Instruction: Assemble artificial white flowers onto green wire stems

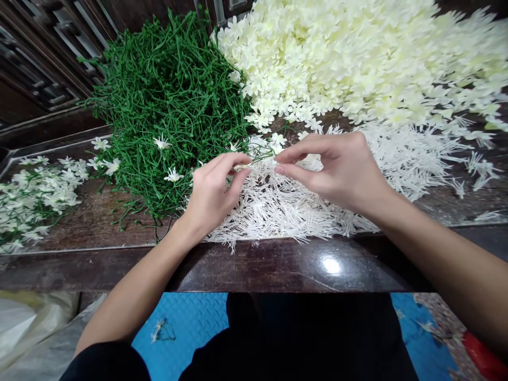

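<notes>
Over a heap of white spiky pieces (278, 211), my two hands are close together, with a thin green stem (262, 156) between them. My left hand (218, 185) pinches the stem's left part, where a small pale bit shows at the fingertips. Thumb and forefinger of my right hand (333, 164) are pinched at the stem's right end, beside a small white flower piece. Behind my left hand lies a large tangle of green stems (170, 95). A big pile of loose cream-white petals (337, 58) spreads behind my right hand.
White flowers on green stems (43, 196) lie at the far left of the dark wooden bench (278, 264). Below are a blue mat (186, 323) with a fallen flower stem, pale sacks (35, 328) at lower left and a red object (484, 357) at lower right.
</notes>
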Demonstrator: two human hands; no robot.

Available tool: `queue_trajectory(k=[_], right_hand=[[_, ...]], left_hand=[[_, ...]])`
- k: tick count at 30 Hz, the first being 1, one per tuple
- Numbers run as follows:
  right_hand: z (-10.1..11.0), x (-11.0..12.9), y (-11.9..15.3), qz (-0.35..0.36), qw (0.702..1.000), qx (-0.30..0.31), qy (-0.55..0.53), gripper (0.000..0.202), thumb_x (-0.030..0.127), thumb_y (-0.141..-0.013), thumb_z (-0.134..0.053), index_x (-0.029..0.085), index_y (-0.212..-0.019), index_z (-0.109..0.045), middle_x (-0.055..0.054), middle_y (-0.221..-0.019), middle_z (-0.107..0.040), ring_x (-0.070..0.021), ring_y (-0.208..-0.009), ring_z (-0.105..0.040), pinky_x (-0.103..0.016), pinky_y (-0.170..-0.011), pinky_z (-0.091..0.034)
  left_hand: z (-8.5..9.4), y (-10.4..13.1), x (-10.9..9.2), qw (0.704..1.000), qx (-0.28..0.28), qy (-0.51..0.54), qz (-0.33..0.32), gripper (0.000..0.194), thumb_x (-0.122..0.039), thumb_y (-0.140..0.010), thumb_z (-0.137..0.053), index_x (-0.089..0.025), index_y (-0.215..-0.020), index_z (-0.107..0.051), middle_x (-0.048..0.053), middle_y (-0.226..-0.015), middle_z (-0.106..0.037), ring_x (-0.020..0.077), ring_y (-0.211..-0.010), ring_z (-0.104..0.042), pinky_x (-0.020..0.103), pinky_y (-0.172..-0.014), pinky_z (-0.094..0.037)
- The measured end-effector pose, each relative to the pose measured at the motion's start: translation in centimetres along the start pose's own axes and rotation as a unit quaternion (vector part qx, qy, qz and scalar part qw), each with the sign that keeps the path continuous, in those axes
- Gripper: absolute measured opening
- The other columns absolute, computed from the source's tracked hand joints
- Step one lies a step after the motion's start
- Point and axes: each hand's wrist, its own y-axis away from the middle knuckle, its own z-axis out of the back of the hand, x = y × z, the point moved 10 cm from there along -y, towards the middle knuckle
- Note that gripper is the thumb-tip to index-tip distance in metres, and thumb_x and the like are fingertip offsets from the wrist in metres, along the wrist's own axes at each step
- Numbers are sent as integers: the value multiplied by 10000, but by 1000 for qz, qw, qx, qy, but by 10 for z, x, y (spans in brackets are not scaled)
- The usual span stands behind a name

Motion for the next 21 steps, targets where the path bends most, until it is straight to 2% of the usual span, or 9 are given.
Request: queue_trajectory(k=[5,9,15,21], right_hand=[[-5,2,0,15,999,25,-16,74,200,-821,-667,198,-821,-742,-66,-901,-763,-232,-839,-705,-444,-806,-593],[-12,2,1,1,997,57,-44,69,241,-850,-645,211,-841,-706,-56,-844,-743,-222,-765,-690,-413,-740,-605],[-15,10,4,19,995,73,-63,89,280,-886,-629,269,-899,-716,-15,-908,-745,-222,-822,-699,-424,-779,-623],[-16,12,8,17,994,63,-91,84,292,-878,-641,276,-880,-724,-13,-927,-749,-231,-849,-708,-435,-829,-630]], left_hand=[[8,-2,1,999,-30,27,26,87,-202,-890,-653,-200,-955,-711,48,-987,-725,173,-921,-652,281,-685,-559],[14,-3,6,989,-59,109,75,66,-253,-851,-722,-214,-902,-739,44,-936,-689,147,-819,-614,277,-655,-523],[-15,6,29,931,11,298,212,82,-260,-876,-698,-190,-919,-706,42,-963,-739,130,-864,-682,252,-738,-572],[-38,14,33,865,60,415,276,191,-337,-828,-756,-193,-937,-697,31,-841,-741,131,-764,-712,245,-685,-603]])
